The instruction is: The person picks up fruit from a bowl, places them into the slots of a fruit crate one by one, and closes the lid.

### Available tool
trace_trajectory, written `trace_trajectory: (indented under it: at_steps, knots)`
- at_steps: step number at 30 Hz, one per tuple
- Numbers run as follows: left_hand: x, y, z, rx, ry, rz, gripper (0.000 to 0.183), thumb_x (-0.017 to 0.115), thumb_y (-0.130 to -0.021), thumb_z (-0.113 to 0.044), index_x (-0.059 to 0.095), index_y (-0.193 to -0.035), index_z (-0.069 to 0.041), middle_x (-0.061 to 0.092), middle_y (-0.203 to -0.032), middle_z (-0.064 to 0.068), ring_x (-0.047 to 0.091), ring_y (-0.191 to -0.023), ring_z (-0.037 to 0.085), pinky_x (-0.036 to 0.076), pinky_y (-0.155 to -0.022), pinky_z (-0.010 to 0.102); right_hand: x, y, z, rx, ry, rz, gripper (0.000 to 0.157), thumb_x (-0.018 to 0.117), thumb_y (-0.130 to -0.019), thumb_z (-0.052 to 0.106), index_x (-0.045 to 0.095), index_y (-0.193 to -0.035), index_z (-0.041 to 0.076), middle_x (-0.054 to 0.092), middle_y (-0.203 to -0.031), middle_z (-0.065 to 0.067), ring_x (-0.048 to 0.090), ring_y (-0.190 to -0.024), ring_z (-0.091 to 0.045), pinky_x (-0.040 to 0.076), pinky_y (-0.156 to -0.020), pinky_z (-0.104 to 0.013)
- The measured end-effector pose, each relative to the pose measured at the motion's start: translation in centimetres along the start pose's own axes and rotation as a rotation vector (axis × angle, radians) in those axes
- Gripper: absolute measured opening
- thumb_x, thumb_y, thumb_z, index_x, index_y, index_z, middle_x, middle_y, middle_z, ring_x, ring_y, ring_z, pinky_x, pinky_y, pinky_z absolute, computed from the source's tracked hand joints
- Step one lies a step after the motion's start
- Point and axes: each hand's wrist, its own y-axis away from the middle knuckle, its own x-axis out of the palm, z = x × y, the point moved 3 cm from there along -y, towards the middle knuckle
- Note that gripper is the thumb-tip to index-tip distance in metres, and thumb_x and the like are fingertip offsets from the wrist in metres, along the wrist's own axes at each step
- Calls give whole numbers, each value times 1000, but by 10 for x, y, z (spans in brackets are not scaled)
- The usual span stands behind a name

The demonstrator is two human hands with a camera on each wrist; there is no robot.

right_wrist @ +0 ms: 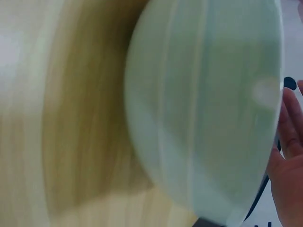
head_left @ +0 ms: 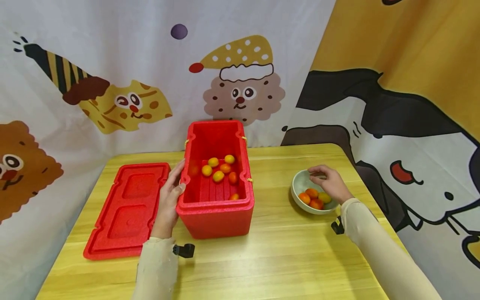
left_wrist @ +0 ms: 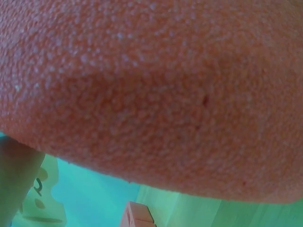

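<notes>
My left hand (head_left: pixel 167 204) touches the left wall of a deep red box (head_left: pixel 221 221), its fingers along the outside and its thumb at the rim. Small oval fruits (head_left: pixel 218 176), yellow to orange-red, lie scattered on the box's floor. In the left wrist view the box's grainy wall (left_wrist: pixel 151 104) fills most of the picture. My right hand (head_left: pixel 333 184) hovers over a pale green bowl (head_left: pixel 296 199), fingers loosely bent, with nothing seen in them. Several more orange and yellow fruits (head_left: pixel 316 203) sit in the bowl. In the right wrist view the bowl (right_wrist: pixel 208 109) hides part of the hand (right_wrist: pixel 289 184).
A red lid (head_left: pixel 127 208) with two recessed panels lies flat left of the box. Yellow cords (head_left: pixel 249 180) show on the box's sides. Everything stands on a wooden table (head_left: pixel 277 258), with a printed cartoon curtain (head_left: pixel 150 41) behind it.
</notes>
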Motion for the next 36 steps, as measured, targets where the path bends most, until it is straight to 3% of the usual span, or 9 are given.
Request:
trace_trajectory:
  at_steps: [11,21,36]
  knots:
    - [-2,3,2,-17,-28,-20,60,44,-91,1,41,-150,-10,34,-153,0,32,-136,23,49,-94,30,-4,11,-20,67,119,110,35,60,-95,6,58,-127,-6,56,-127,-25,56,-112,-40,45,-96,-55]
    - [-1,2,2,18,-20,-10,60,43,-91,2,39,-151,-6,33,-154,3,32,-137,23,47,-96,28,2,9,-24,61,140,217,40,64,-90,4,57,-128,-6,56,-127,-25,55,-112,-40,49,-91,-50]
    - [0,2,2,24,-1,-9,59,43,-91,4,40,-150,-4,33,-154,4,32,-137,24,48,-95,29,18,5,-24,-68,294,270,31,70,-84,1,65,-113,-6,66,-105,-16,60,-97,-34,49,-88,-51]
